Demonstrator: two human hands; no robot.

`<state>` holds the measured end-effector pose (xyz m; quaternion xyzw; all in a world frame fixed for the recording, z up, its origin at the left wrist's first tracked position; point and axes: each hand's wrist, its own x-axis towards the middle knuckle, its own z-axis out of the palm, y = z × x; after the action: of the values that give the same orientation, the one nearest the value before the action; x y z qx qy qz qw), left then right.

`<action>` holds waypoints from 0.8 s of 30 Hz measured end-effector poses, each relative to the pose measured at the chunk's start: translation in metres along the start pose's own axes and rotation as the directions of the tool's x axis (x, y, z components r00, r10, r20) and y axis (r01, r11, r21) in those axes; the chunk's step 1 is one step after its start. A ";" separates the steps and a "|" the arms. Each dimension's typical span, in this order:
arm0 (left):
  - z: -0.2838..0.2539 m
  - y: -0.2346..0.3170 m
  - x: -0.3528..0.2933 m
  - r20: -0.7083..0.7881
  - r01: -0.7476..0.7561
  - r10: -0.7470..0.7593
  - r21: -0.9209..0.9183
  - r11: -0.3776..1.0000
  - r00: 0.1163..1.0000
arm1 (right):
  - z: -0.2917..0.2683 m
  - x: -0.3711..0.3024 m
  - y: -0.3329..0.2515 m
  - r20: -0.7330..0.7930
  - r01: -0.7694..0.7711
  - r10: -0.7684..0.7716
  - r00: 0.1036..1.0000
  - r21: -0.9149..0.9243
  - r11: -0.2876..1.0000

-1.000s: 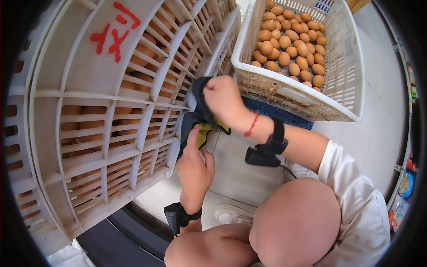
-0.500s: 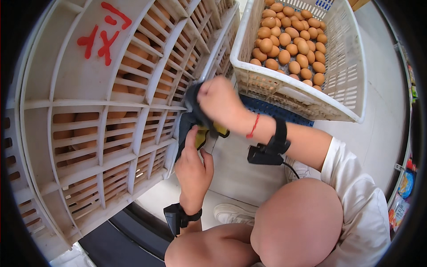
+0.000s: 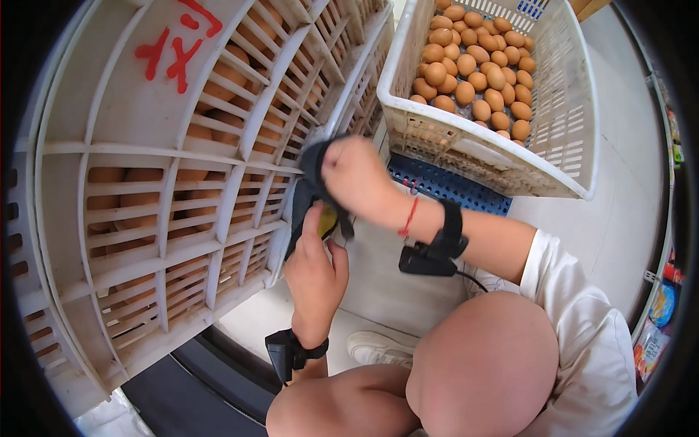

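Observation:
My right hand (image 3: 357,173) is closed in a fist on a dark grey cloth (image 3: 312,162), blurred by motion, beside the edge of a white plastic crate (image 3: 120,109). Some yellow shows low in the cloth. Just below, my left hand (image 3: 315,280) reaches up with fingers stretched out, their tips against the lower part of the cloth. Whether those fingertips also press on the crate is hidden. Through the crate's slats brown eggs (image 3: 138,191) show.
At the upper right stands a second white crate (image 3: 488,149), open at the top, with many brown eggs (image 3: 477,54) inside. A blue perforated mat (image 3: 437,182) lies beneath its near side. Bright packets (image 3: 659,309) line the right edge. A black object (image 3: 193,393) sits at lower left.
My right hand has dropped slightly with the cloth and stays blurred. Less yellow shows now. My left hand has hardly moved.

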<state>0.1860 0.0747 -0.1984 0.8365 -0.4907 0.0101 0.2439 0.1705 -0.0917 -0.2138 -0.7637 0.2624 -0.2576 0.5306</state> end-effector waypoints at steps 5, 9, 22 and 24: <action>-0.003 -0.001 0.001 0.039 0.020 -0.020 0.020 1.000 0.999 | -0.020 0.028 0.008 -0.027 -0.051 0.054 0.998 0.077 0.996; 0.001 -0.003 0.002 0.012 -0.007 0.006 0.013 1.000 1.000 | -0.004 0.006 0.005 -0.002 0.019 -0.019 1.000 0.012 1.000; 0.001 0.000 -0.001 -0.011 -0.031 0.031 0.000 1.000 0.999 | -0.016 0.009 0.005 0.050 0.053 -0.053 0.997 -0.003 0.999; 0.000 -0.001 0.000 -0.012 -0.022 0.022 -0.002 1.000 1.000 | -0.023 0.022 0.011 0.001 -0.056 0.056 0.998 0.035 0.998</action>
<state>0.1869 0.0754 -0.1990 0.8307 -0.4983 0.0173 0.2475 0.1701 -0.1254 -0.2145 -0.7467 0.2788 -0.2473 0.5510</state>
